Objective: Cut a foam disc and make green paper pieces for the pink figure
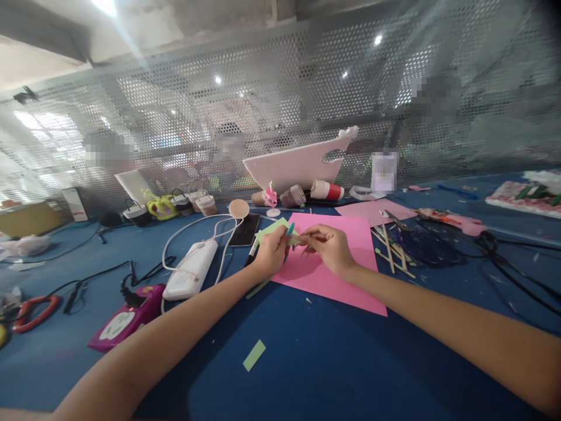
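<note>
Above a bright pink sheet of paper, my two hands meet. My left hand is closed on a small pale green paper strip and on a slim teal object, which looks like a pen but is mostly hidden by the fingers. The fingertips of my right hand pinch the strip's other end. Behind my left hand lies a light green sheet. A cut piece of green paper lies on the blue table in front of me.
Left of my hands are a white power bank with cables, a magenta power socket box and a phone. To the right are wooden sticks, scissors and black cables. Paper cups and a white board stand behind.
</note>
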Motion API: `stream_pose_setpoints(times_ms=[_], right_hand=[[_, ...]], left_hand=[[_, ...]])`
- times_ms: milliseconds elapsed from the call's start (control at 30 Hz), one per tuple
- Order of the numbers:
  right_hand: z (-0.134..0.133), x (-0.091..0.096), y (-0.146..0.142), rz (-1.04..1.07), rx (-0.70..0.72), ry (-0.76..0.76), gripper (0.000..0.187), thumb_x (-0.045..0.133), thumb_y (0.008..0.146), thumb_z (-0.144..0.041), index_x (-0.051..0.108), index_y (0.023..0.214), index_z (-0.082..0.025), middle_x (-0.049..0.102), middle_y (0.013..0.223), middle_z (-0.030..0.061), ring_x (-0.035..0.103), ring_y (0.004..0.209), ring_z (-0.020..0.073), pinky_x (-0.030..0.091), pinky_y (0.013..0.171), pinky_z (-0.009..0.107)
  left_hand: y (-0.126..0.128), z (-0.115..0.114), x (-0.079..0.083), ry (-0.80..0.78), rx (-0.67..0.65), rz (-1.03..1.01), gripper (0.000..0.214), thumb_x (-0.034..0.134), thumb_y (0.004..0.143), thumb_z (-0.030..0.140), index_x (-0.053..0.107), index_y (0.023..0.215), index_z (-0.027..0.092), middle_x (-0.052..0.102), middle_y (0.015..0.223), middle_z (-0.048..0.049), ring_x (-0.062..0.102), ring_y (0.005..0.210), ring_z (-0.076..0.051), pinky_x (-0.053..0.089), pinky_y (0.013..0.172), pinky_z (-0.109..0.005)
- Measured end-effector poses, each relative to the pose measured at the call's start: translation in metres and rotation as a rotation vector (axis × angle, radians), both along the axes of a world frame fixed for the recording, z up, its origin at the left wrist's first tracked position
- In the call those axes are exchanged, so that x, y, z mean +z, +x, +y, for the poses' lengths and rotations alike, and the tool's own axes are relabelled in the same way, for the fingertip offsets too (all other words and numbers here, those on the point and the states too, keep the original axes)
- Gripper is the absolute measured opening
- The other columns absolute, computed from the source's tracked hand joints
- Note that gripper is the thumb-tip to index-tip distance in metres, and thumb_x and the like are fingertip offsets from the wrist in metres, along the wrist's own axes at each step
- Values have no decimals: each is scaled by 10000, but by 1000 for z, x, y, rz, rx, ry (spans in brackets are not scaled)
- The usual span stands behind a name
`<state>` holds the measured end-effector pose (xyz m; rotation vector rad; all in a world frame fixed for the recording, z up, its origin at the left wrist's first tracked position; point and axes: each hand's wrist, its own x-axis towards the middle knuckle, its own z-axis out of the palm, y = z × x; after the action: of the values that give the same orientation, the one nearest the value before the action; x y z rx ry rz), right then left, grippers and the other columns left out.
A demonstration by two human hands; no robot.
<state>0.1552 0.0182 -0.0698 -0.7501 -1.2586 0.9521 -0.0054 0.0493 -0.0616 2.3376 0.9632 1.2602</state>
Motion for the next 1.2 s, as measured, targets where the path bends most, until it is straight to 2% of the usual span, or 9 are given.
stream_pose_setpoints(times_ms=[467,667,900,1000,1100,1200], right_hand=[[5,0,1,14,52,-142,407,816,558,-444,667,788,-143,720,660,64,693,551,210,575,584,337],[5,0,1,-4,-12,-104,423,823,544,-464,615,746,-157,696,595,46,637,466,165,548,510,306],[10,-2,6,-33,-57,-113,380,811,557,-476,667,692,-151,687,591,57,609,471,150,514,466,286],[11,-3,8,-73,-69,-106,363,811,555,-467,678,679,-153,679,572,51,598,462,147,513,466,289],[10,-3,9,-165,-12,-79,343,812,559,-448,695,675,-147,680,577,49,593,467,139,511,490,290],[8,1,10,-282,74,-62,327,809,577,-429,699,687,-141,691,615,55,607,498,143,511,509,292]], left_hand=[[1,4,-4,-77,72,-67,305,377,936,345,411,671,200,432,486,56,395,441,-91,305,466,-228],[0,5,-3,-108,83,-97,314,364,941,356,419,675,199,442,497,55,397,438,-85,309,465,-222],[2,0,0,-129,47,-77,332,379,937,345,400,639,199,465,473,51,430,434,-92,332,467,-221],[2,1,-1,-148,78,-63,334,394,924,335,418,621,195,491,472,46,458,441,-98,343,477,-223],[-1,7,2,-139,120,-4,356,395,915,360,497,624,182,550,520,23,510,502,-113,371,522,-234],[-5,14,13,-203,35,61,425,338,926,420,562,664,171,593,580,-2,539,537,-122,382,538,-243]])
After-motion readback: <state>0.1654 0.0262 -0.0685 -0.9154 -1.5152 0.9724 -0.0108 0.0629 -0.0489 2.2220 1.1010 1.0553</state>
